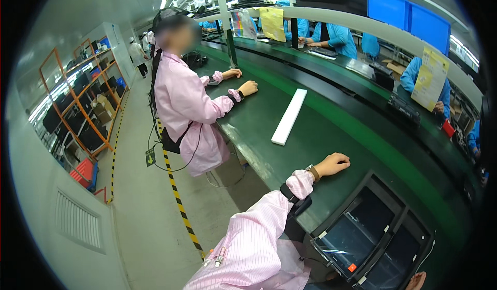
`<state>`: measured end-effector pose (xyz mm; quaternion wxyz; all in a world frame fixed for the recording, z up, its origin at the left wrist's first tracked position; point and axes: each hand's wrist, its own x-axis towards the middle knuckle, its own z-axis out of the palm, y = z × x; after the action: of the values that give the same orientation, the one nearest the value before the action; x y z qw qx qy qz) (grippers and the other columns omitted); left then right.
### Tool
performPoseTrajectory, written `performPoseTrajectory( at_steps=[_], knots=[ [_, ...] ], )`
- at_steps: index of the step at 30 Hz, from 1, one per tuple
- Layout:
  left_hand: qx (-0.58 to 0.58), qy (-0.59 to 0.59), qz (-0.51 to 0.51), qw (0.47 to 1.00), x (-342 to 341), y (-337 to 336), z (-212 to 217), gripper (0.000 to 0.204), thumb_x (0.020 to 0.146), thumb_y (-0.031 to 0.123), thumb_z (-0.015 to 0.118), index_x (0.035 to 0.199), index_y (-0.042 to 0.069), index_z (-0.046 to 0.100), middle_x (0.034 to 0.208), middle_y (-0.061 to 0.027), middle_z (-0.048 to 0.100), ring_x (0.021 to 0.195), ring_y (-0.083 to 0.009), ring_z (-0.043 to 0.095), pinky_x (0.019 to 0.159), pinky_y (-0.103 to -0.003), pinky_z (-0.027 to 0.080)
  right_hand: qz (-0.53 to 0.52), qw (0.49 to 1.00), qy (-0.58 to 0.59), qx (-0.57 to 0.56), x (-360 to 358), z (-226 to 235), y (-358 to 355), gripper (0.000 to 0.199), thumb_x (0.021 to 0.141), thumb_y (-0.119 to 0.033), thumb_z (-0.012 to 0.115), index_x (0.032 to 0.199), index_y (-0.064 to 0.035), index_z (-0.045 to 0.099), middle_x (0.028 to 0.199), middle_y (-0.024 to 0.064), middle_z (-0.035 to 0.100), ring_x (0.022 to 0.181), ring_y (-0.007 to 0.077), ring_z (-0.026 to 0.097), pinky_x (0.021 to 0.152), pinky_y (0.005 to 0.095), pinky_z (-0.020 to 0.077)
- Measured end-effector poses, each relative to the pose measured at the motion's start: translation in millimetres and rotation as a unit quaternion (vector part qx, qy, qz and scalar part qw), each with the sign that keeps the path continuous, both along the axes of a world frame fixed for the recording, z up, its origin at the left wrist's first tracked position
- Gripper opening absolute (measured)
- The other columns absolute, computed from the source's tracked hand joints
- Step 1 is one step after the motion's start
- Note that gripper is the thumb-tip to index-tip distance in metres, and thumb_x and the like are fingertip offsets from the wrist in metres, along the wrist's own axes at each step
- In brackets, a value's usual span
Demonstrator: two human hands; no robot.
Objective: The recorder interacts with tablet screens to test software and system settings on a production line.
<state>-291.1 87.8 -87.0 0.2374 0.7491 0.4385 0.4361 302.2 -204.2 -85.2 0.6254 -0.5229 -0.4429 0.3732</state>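
Observation:
My left hand (333, 165) rests on the green bench, its fingers loosely curled in and nothing visible in them. A brown watch strap and a black band circle the wrist and pink sleeve. Beside it, a black two-part tray (396, 212) holds a dark glossy screen panel (357, 222) with an orange square sticker, and a second dark panel (396, 254). At the lower edge, only part of my right hand (417, 280) shows, close to the tray's near right corner; what its fingers do is hidden. A long white bar (290, 116) lies farther up the bench.
At the left, a co-worker (184, 93) in a pink coat stands with both hands over the bench. A dark conveyor (331, 78) runs behind, with people in blue beyond it. Blue bins (409, 18) sit above. Orange shelving (77, 98) stands across the aisle.

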Motion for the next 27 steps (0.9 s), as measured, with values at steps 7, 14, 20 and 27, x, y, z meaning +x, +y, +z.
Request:
performPoseTrajectory(
  at_steps=[7,14,20,27],
  knots=[
    [-0.008,0.006,-0.01,1.0,2,8,-2,0.03,0.086,0.031,0.059,0.099,0.005,0.067,0.112,-0.0116,0.064,0.107,-0.0297,0.057,0.093,-0.038,0.044,-0.016,1.0,0.015,0.008,-1,2,4,0.019,0.095,-0.018,0.046,0.094,-0.0019,0.057,0.093,0.0066,0.056,0.093,0.017,0.053,0.085,0.0289,0.0436],
    [-0.032,0.022,-0.026,0.999,-1,8,1,0.03,0.089,0.03,0.059,0.101,0.003,0.066,0.118,-0.0126,0.061,0.112,-0.0291,0.054,0.097,-0.037,0.042,-0.027,0.999,0.04,-0.006,-6,5,3,0.019,0.095,-0.017,0.045,0.094,-0.0021,0.057,0.093,0.0064,0.055,0.092,0.017,0.053,0.085,0.029,0.0433],
    [-0.017,0.004,-0.014,1.0,0,5,3,0.029,0.085,0.03,0.06,0.096,0.005,0.067,0.112,-0.0109,0.064,0.107,-0.0288,0.057,0.093,-0.038,0.044,-0.036,0.997,0.061,-0.034,-9,7,2,0.019,0.095,-0.017,0.044,0.094,-0.0023,0.057,0.094,0.0061,0.055,0.092,0.0169,0.052,0.085,0.029,0.043],
    [-0.017,0.006,-0.012,1.0,1,4,4,0.027,0.085,0.03,0.06,0.096,0.006,0.068,0.112,-0.0103,0.064,0.108,-0.0285,0.056,0.094,-0.037,0.043,-0.036,0.997,0.046,-0.05,-12,9,0,0.02,0.095,-0.019,0.043,0.094,-0.0043,0.057,0.091,0.0046,0.054,0.09,0.0156,0.051,0.085,0.0283,0.0412]
  ],
)
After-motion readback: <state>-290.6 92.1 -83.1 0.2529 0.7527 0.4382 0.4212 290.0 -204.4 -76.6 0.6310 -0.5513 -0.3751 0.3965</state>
